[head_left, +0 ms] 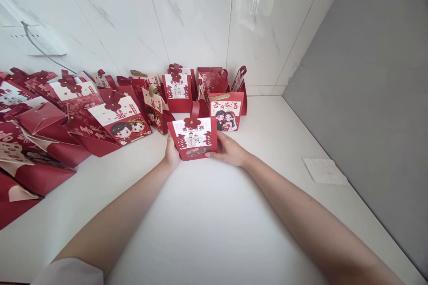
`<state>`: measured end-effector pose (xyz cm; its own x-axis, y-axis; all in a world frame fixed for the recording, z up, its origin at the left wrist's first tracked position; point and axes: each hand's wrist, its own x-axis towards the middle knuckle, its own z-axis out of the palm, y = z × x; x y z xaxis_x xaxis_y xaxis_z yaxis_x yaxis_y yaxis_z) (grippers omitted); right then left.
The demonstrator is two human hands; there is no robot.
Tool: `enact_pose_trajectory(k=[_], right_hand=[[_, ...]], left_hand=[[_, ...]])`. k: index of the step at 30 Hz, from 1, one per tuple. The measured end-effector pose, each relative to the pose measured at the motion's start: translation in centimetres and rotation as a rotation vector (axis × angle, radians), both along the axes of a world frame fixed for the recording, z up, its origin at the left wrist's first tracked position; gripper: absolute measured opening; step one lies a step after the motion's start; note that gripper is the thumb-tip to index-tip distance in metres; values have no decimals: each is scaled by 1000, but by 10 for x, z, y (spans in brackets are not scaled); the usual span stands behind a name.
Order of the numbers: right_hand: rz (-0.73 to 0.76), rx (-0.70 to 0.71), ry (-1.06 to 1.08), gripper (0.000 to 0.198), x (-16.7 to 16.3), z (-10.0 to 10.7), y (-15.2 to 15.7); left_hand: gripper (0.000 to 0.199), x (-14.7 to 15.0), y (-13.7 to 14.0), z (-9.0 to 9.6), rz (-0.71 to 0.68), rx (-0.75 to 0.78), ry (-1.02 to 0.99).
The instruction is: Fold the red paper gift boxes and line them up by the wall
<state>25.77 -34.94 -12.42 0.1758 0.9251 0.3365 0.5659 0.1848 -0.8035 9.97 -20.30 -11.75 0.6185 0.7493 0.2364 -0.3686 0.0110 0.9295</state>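
Between my two hands is a red gift box point(197, 142) with a white printed panel, a drawn couple, a small window low on its front and a red strap handle with a flower clasp on top. My left hand point(172, 151) grips its left side, the fingers partly hidden behind it. On the right side, my right hand point(230, 149) holds it with the thumb at the lower front corner. Right behind it stand a red gift box with a cartoon couple point(225, 116) and another with a white panel point(177, 93).
Many more red gift boxes crowd the left of the white table point(207, 227), among them one with two cartoon faces point(120, 120). A white paper sheet point(324, 170) lies near the right edge. Marbled wall tiles point(194, 18) rise behind; a cable point(43, 49) hangs at left.
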Motion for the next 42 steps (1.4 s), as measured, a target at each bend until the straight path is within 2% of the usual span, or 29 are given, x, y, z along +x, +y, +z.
enact_pose_trajectory(k=[3,8,14,42], right_hand=[[4,9,10,75,0,0,0],[4,10,23,73,-1,1,0],[-14,-11,66,77,-1,2,0],[-3,-24,82,79,-1,4,0]], left_hand=[[75,-3,-4,2,-88,27,-41],[76,-4,-1,-8,-185,26,16],[70,1,11,-14,-183,-34,82],[72,0,10,-12,-163,-31,96]])
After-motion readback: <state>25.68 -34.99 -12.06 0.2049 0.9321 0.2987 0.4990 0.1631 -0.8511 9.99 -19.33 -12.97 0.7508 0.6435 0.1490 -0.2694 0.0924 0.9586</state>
